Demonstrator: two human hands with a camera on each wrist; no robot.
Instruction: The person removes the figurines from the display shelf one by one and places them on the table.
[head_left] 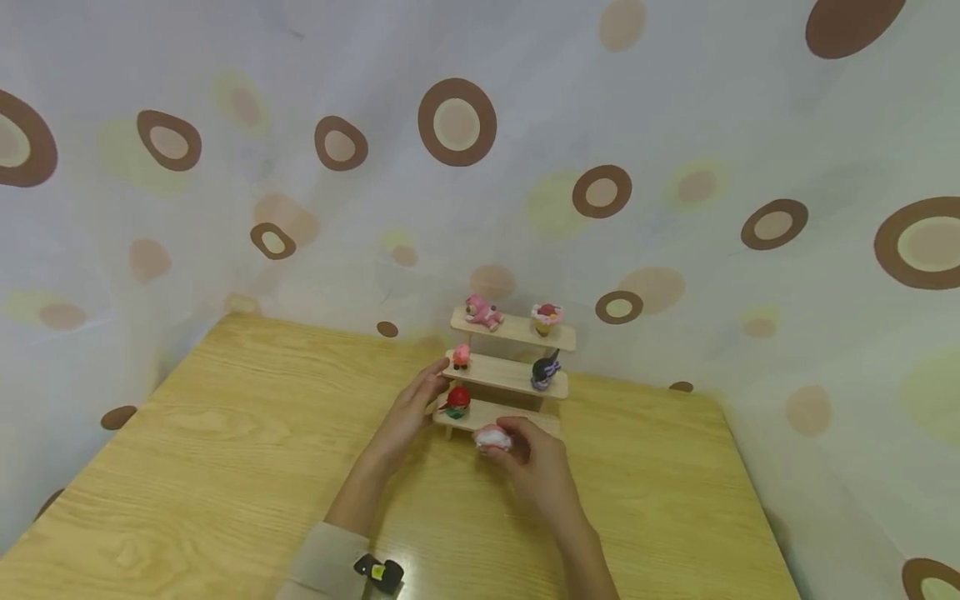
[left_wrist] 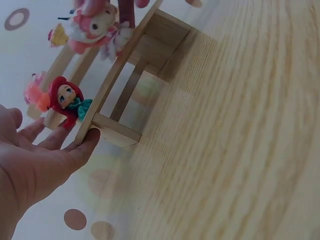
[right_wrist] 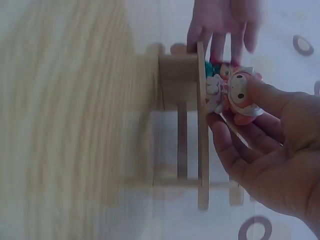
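Note:
My right hand (head_left: pixel 542 462) pinches a pink-and-white figurine (right_wrist: pixel 239 92) between thumb and fingers, at the front of the lowest board of a small three-tier wooden shelf (head_left: pixel 506 374). Whether the figurine touches the board, I cannot tell. At the shelf's left end is my left hand (head_left: pixel 406 412), its fingers (left_wrist: pixel 84 148) extended and touching the end of the lowest board. A red-haired figurine in green (left_wrist: pixel 67 97) stands on that board, close to the left hand. In the left wrist view, the right hand's fingers are partly cut off at the top edge.
A pink bear figurine (head_left: pixel 483 312) and a cup-like figurine with a pink-and-white top (head_left: pixel 547 317) occupy the top board. The middle board bears a small pink figurine (head_left: pixel 461 357) and a dark-purple one (head_left: pixel 546 372). Behind the wooden table (head_left: pixel 247 442) hangs a patterned cloth (head_left: pixel 525 100).

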